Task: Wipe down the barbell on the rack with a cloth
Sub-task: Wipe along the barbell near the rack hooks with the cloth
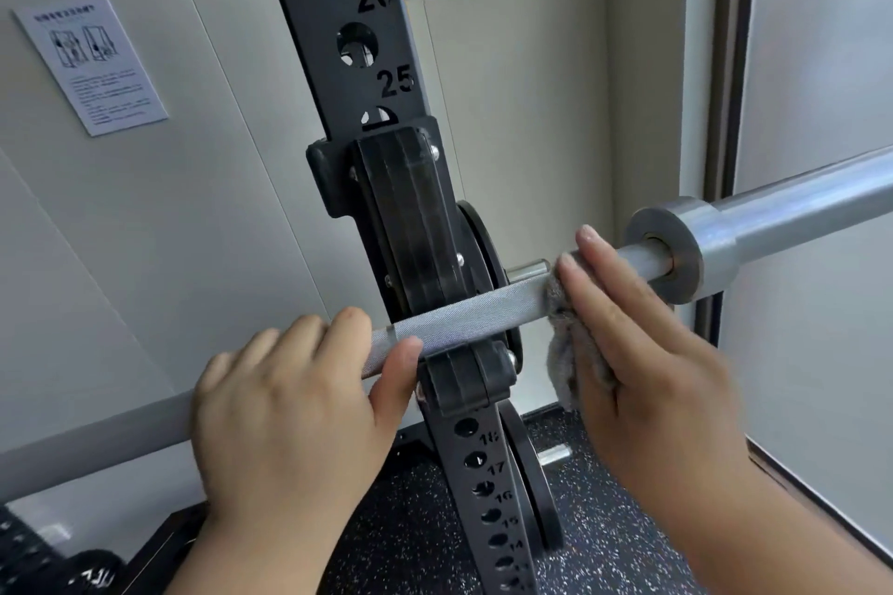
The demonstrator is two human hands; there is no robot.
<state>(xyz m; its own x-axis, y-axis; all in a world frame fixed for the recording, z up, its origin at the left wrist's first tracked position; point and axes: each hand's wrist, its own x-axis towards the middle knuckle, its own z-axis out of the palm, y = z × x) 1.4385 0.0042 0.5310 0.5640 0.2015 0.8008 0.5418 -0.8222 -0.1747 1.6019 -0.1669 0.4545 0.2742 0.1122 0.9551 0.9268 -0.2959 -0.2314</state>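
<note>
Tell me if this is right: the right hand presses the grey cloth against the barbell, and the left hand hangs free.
Not quite. In the head view the left hand grips the barbell beside the rack hook; it does not hang free. The right hand does press the grey cloth against it.

Shows silver-grey on the barbell (pixel 464 312), with a fine diamond crosshatch on its knurled stretch (smooth and plain nearer the sleeve). Reads mottled grey on the fuzzy cloth (pixel 568 348). Runs dark charcoal on the rack upright (pixel 333 97), numerals black. Speckles white on the black floor (pixel 613 522). Prints black on the white paper sheet (pixel 92 63).
</note>
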